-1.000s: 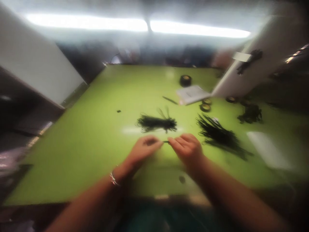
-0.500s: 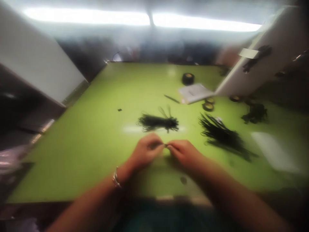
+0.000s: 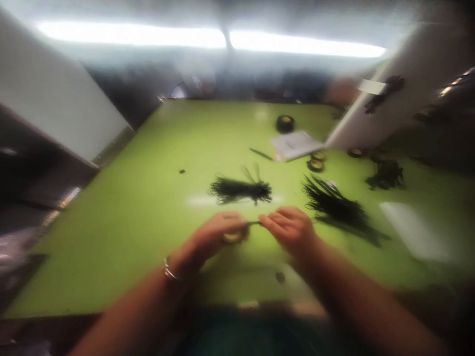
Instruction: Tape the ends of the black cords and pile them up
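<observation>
The dark strip [image 3: 254,223] spans the small gap between the 2 hands, just above the near part of the green table [image 3: 141,217]. Its long axis runs left to right, nearly level, straight from the fingers on 1 side to those on the other, so neither hand is clearly nearer. The right hand [image 3: 291,227] pinches the right end, fingers closed on it. The left hand [image 3: 218,231] is curled round a roll [image 3: 232,238] with a pale yellowish core; the strip's left end meets those fingertips, though I can't tell whether they pinch it or it comes off the roll.

Just beyond the hands lies a bundle of black loops [image 3: 239,189], lengthwise left to right. A looser black bundle [image 3: 336,207] slants away to the right, beside the right hand. Farther off sit a pen [image 3: 261,154], a white pad [image 3: 295,145] and a black tape roll [image 3: 285,124].

I can read no brand anywhere: the pad carries a faint mark, too blurred to make out, and the pale tag [image 3: 372,87] on the right-hand panel [image 3: 389,111] shows no legible writing.
</observation>
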`<state>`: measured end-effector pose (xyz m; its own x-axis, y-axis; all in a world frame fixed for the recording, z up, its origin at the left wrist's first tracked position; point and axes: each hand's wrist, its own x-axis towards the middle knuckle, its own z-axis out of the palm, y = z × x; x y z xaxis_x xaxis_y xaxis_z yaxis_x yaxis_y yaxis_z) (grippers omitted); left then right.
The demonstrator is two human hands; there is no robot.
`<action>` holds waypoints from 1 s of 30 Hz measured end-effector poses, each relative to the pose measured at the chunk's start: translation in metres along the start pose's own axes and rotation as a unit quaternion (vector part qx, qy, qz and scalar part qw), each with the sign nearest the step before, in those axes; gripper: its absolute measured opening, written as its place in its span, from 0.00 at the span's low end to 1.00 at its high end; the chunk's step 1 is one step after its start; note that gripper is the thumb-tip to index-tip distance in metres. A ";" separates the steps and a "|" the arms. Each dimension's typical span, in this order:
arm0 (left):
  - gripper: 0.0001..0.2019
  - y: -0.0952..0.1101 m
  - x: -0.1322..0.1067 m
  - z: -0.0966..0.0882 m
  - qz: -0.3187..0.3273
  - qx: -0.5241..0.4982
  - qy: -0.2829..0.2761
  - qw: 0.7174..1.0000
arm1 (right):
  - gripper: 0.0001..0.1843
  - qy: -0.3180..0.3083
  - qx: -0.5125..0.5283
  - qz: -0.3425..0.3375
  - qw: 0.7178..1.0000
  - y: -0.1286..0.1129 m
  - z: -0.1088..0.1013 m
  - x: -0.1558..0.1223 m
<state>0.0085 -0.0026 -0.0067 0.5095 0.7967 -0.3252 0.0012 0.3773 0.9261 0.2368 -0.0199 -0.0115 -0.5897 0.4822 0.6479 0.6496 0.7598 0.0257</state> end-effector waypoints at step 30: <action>0.13 0.000 -0.002 0.003 0.010 0.060 -0.007 0.998 | 0.03 0.030 -0.040 -0.013 0.999 -0.002 -0.006 0.006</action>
<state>0.0098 -0.0061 -0.0058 0.5230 0.7959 -0.3050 0.0943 0.3016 0.9488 0.2343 -0.0210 -0.0032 -0.5778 0.4341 0.6912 0.6725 0.7330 0.1018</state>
